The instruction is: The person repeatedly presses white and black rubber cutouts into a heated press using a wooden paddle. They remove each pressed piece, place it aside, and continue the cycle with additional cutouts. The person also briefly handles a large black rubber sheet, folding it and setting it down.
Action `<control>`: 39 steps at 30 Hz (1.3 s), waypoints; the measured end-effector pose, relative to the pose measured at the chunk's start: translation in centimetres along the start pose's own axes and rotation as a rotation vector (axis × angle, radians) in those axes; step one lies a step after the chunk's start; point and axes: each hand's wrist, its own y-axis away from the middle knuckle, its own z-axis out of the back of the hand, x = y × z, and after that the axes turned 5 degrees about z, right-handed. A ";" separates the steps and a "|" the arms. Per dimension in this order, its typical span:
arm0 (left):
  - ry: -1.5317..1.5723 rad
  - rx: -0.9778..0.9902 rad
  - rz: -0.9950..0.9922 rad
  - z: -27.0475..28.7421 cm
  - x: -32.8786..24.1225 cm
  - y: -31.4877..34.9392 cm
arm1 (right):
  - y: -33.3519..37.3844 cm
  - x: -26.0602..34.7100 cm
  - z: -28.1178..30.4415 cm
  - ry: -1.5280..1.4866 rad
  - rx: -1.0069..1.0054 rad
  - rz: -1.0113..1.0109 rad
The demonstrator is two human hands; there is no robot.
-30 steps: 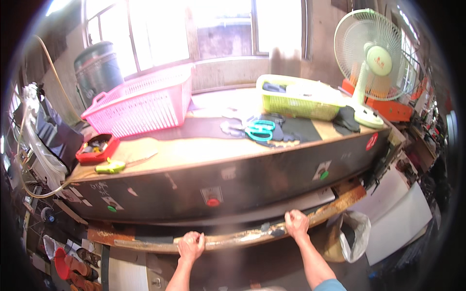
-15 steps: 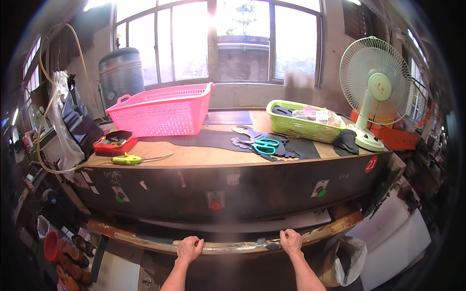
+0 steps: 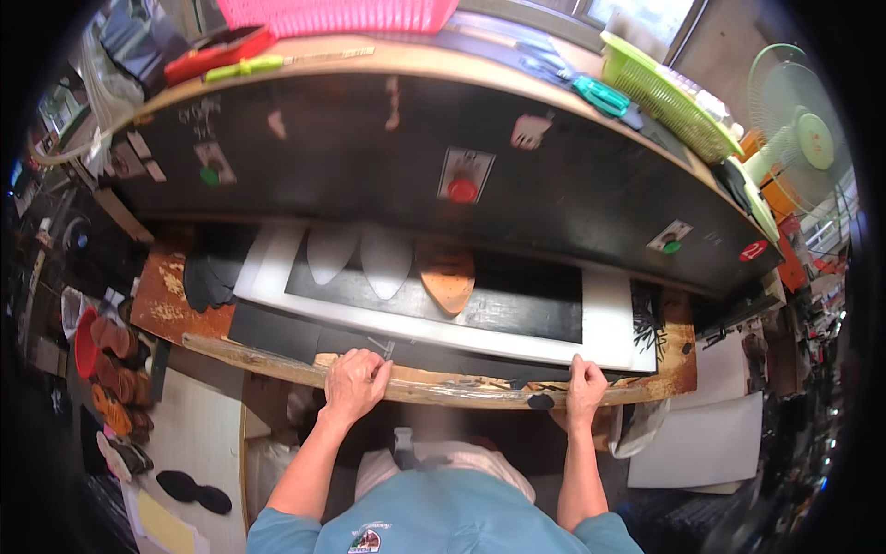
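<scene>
Head view, looking down: left hand (image 3: 353,382) curled over the near wooden edge of the worktop (image 3: 434,386), thumb pinching the black sheet (image 3: 434,355); right hand (image 3: 586,383) gripping the same edge, beside the white board (image 3: 604,325). Beyond, sole-shaped cutters (image 3: 388,263) resting on black material. Risk judged: uneven pull skewing the sheet, spoiling the cut; fingers close to the press.

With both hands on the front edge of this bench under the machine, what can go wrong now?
The left hand and right hand rest on the wooden edge, near the cutting dies under the black press head; fingers reaching in might get pinched. The rough, worn wood may also give splinters.
</scene>
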 end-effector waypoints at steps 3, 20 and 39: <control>0.054 0.059 0.015 2.7 -1.8 2.8 | 2.6 4.5 -2.7 0.028 0.176 0.156; 0.125 -0.023 -0.230 -2.3 2.2 -5.4 | 7.4 11.1 -20.4 0.354 0.516 0.528; 0.878 0.414 0.083 -1.7 -4.7 -1.3 | 6.2 9.8 -13.7 -0.706 0.583 -0.191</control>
